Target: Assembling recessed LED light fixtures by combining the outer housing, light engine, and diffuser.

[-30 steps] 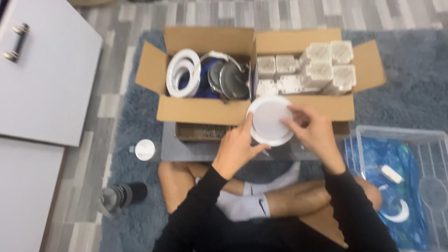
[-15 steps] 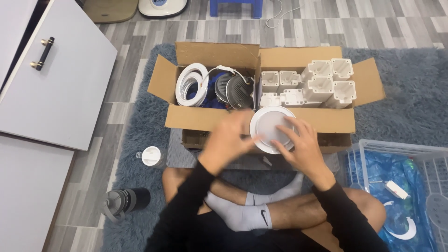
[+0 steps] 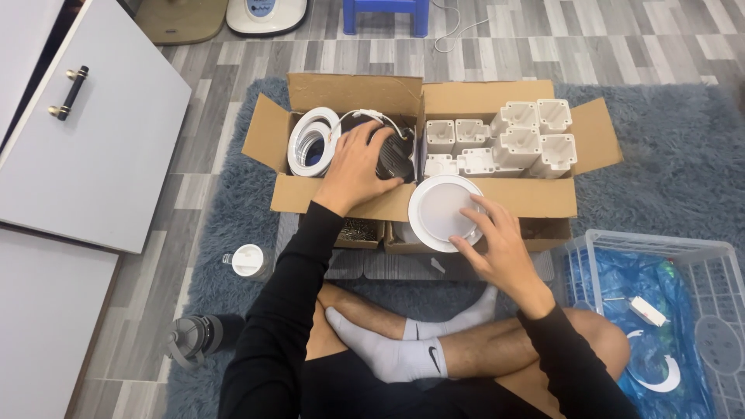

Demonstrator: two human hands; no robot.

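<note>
Since half a second ago your left hand (image 3: 358, 165) has left the round white plastic light disc (image 3: 445, 212) and reached up into the left half of the open brown cardboard box (image 3: 341, 195) in the upper middle of the frame. Its fingers (image 3: 382, 133) are spread and curved over a dark round metal fixture body (image 3: 397, 155); whether they have closed on it you cannot tell, since the palm hides the contact.

Your right hand (image 3: 498, 247) now has the disc alone, at the centre of the frame against the box's front wall. Its fingers (image 3: 472, 210) lie loosely spread across the disc's right face and lower rim, steadying more than clamping.

The dark fixture sits up and to the left of the disc, near it, with the left hand clearly the nearer one. Both pieces are round, so neither shows a long axis.

Left of your left hand in the box lies a stack of white plastic trim rings (image 3: 312, 140); the right half holds white square plastic housings (image 3: 518, 141). A blue-lined clear plastic crate (image 3: 660, 244) stands at lower right.
</note>
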